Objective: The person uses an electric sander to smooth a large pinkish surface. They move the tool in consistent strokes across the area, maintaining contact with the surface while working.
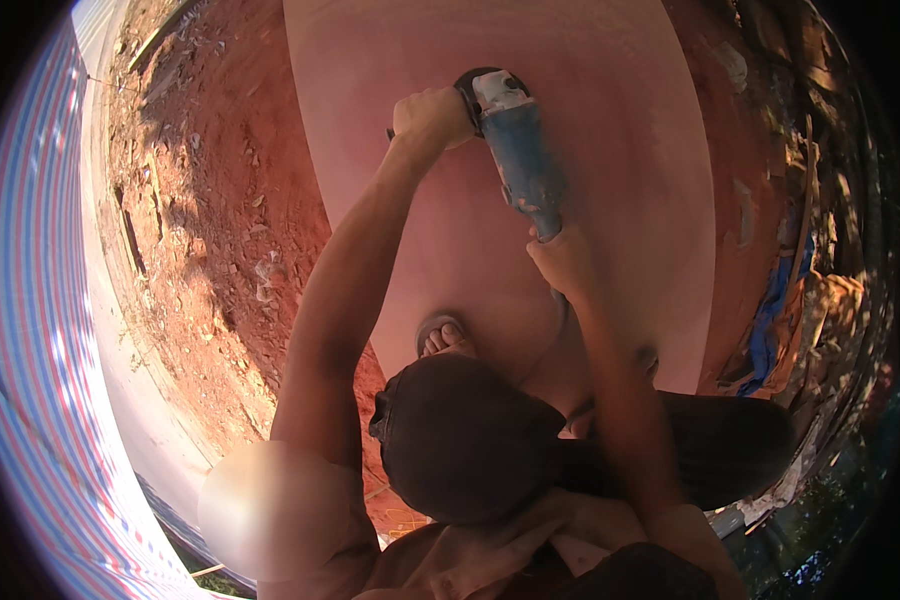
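Note:
A teal angle grinder (pixel 518 150) with a pale metal head rests over a broad pinkish slab (pixel 390 60). My left hand (pixel 436 118) is wrapped round its side handle, whose dark end sticks out past the fist. Behind the grinder, my right hand (pixel 566 258) grips the narrow rear of its body. A dark cord (pixel 558 297) trails from below that hand toward me. The black disc edge shows beside the grinder's head, while most of the disc is hidden under it.
My sandalled foot (pixel 446 338) stands on the slab near my bent knee (pixel 470 440). Reddish soil with debris (pixel 220 200) borders the slab on the left. A striped tarp (pixel 35 260) hangs at far left. Blue sheeting (pixel 767 335) and scrap lie on the right.

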`<action>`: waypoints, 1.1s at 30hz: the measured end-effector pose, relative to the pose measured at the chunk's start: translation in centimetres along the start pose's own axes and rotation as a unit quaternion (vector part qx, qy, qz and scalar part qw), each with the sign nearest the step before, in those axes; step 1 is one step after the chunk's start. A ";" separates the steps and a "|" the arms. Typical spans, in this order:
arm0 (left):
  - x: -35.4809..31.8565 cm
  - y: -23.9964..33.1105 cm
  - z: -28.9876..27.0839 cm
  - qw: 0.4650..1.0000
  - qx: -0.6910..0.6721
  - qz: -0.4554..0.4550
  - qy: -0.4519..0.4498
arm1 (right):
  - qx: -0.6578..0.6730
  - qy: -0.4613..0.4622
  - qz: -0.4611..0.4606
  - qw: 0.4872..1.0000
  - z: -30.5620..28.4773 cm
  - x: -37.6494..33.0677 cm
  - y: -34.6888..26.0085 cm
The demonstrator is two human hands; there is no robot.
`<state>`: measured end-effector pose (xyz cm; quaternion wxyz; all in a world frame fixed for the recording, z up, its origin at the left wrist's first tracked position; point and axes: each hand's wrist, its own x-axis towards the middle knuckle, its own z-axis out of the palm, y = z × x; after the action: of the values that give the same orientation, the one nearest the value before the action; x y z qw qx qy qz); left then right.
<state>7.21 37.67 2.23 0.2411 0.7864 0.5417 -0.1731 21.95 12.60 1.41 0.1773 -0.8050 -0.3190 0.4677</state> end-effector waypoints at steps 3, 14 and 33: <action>0.9 -0.9 -1.4 1.000 -0.008 -0.025 -0.001 | -0.049 0.010 -0.063 0.997 -0.5 2.2 -1.3; 2.3 11.3 0.2 0.994 0.005 0.039 -0.103 | 0.014 -0.029 0.006 0.999 -9.8 2.1 6.4; 0.7 26.4 7.5 0.991 0.076 0.095 -0.058 | 0.086 0.131 -0.079 0.984 -12.5 -2.6 21.6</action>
<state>32.03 26.12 0.69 0.2275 0.8389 0.4346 -0.2356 39.35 -4.90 -3.31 0.3225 -0.8134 -0.3138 0.3685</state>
